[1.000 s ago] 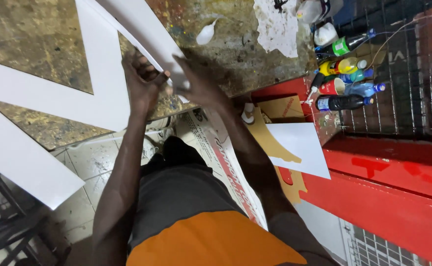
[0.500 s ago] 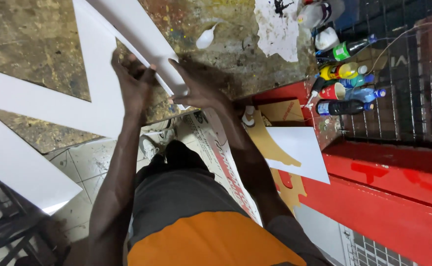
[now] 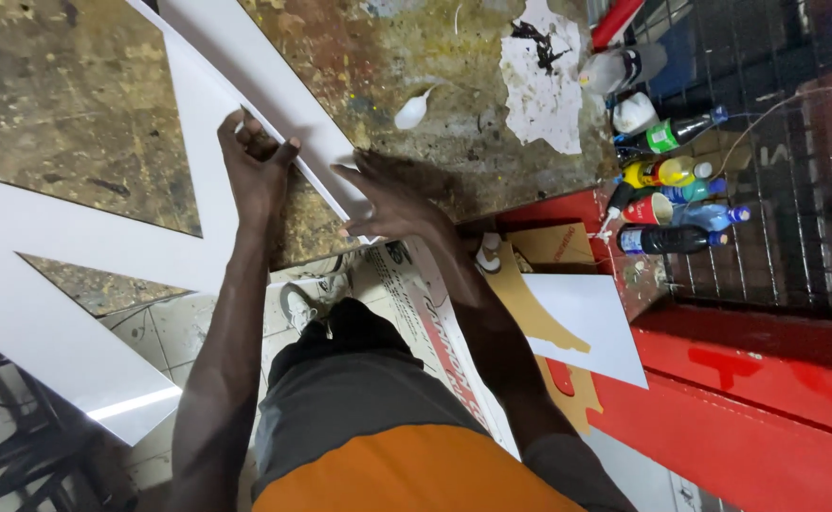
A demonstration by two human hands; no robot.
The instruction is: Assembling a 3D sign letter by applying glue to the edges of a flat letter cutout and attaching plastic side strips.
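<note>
Left hand: the left hand point(image 3: 257, 171) is closed around the edge of the large white zigzag-cut rigid sheet point(image 3: 75, 237), fingers curled over its narrow strip.
Right hand: the right hand point(image 3: 388, 199) lies flat and open, fingers spread, pressing the lower end of the same strip against the worn, paint-stained wooden workbench point(image 3: 416, 85).
Sheet position: it lies across the bench's left half, with 1 pointed end hanging past the bench edge over the pale tiled floor point(image 3: 151, 332).
Doing the step well: judging by the grip, the strip looks thin and likely to flex, so the flat palm should stay close to the gripped spot, and any pull should run along the strip rather than across it.
Nearby: a row of coloured plastic bottles point(image 3: 672, 190) stands at the right, beside a brown cardboard box point(image 3: 553, 246) and a flat white sheet point(image 3: 591, 322) on a red bench point(image 3: 767, 417).
Hard to tell: the sheet's full outline is cut off at the left and top; whether the strip is a separate piece or part of the sheet cannot be told.
</note>
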